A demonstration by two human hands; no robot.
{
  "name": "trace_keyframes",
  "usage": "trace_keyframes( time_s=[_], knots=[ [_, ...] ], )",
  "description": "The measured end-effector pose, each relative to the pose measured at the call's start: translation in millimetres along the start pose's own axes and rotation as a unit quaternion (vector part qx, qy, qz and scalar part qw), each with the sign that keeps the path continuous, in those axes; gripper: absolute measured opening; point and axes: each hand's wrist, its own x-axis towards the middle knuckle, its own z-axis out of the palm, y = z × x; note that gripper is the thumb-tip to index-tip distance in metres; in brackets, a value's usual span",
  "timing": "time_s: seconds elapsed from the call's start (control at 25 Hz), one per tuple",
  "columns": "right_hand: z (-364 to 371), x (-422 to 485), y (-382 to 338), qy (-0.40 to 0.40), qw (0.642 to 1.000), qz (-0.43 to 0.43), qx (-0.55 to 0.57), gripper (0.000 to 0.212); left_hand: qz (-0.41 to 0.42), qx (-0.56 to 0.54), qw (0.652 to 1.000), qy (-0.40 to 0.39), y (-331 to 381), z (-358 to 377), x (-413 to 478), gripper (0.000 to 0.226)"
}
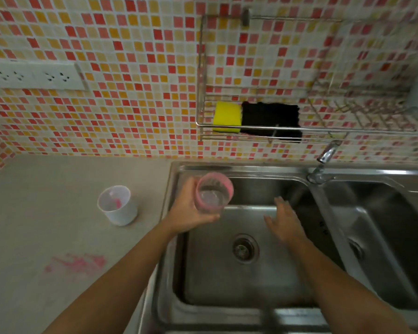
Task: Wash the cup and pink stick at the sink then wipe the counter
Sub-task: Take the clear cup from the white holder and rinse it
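Head view: the left hand (191, 210) grips the pink cup (214, 194), mouth up, over the left edge of the sink (169, 189). The water stream (297, 196) falls to its right, just beside the right hand (285, 222) (fingers spread, holding nothing), with open basin between. The pink stick (117, 202) waits in a white cup (121, 213) on the counter (58, 184).

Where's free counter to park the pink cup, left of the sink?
Bare counter runs between the white cup and the tiled wall, and again between that cup and the pink smear. Crowded: the back of the left basin, where the left hand holds the pink cup and the right hand reaches toward the water stream.
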Motion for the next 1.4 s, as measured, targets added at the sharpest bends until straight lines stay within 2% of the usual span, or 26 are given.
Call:
trace_keyframes(
  time_s=[0.16,0.28,0.36,0.44,0.52,0.64,0.68,0.8,0.88,0.92,0.96,1.0,1.08,1.12,1.16,1.2,1.28,1.4],
  knots=[
    [-12,-19,87,-0.016,0.989,0.031,-0.143,0.068,-0.024,0.07,0.997,-0.008,-16,68,24,0.082],
    [-9,-29,123,-0.028,0.982,0.049,-0.182,0.072,-0.005,0.2,0.98,-0.018,-30,100,42,0.078],
    [-6,-28,139,-0.038,0.976,0.042,-0.208,0.077,0.043,0.332,0.942,-0.018,-45,116,55,0.08],
    [-4,-29,143,-0.021,0.975,0.028,-0.218,0.083,0.085,0.446,0.891,-0.029,-53,122,64,0.083],
    [0,-30,147,-0.002,0.972,0.023,-0.232,0.088,0.101,0.513,0.852,-0.024,-47,128,72,0.085],
    [2,-31,147,0.011,0.97,0.025,-0.241,0.093,0.174,0.622,0.764,-0.012,-37,136,83,0.087],
    [3,-32,148,0.012,0.969,0.026,-0.243,0.093,0.188,0.639,0.746,-0.025,-37,137,86,0.09],
    [5,-30,152,0.017,0.971,0.03,-0.238,0.091,0.225,0.629,0.742,-0.051,-35,140,93,0.098],
    [3,-31,150,0.011,0.974,0.036,-0.222,0.091,0.228,0.646,0.727,-0.046,-24,145,94,0.097],
    [3,-32,149,0.008,0.978,0.03,-0.205,0.09,0.23,0.642,0.73,-0.033,-20,147,95,0.094],
    [1,-31,148,0.007,0.984,0.027,-0.177,0.088,0.228,0.618,0.753,-0.015,-21,149,98,0.091],
    [-3,-28,145,0.009,0.991,0.036,-0.129,0.084,0.215,0.564,0.798,0.0,-21,151,102,0.091],
    [-17,-16,142,0.045,0.997,0.062,-0.016,0.07,0.128,0.355,0.926,0.01,-24,157,107,0.09],
    [-25,-7,143,0.08,0.994,0.067,0.02,0.064,0.054,0.231,0.971,0.009,-22,163,107,0.089],
    [-36,6,145,0.101,0.992,0.073,0.038,0.064,-0.008,0.117,0.993,0.002,-17,170,107,0.087],
    [-48,21,147,0.096,0.991,0.08,0.047,0.072,-0.043,0.023,0.999,-0.01,-11,176,107,0.086],
    [-73,55,145,0.07,0.99,0.085,0.087,0.088,-0.069,-0.091,0.993,-0.032,-1,189,109,0.086],
    [-91,88,138,0.042,0.99,0.054,0.124,0.094,-0.086,-0.131,0.985,-0.068,12,200,122,0.09]
  ],
)
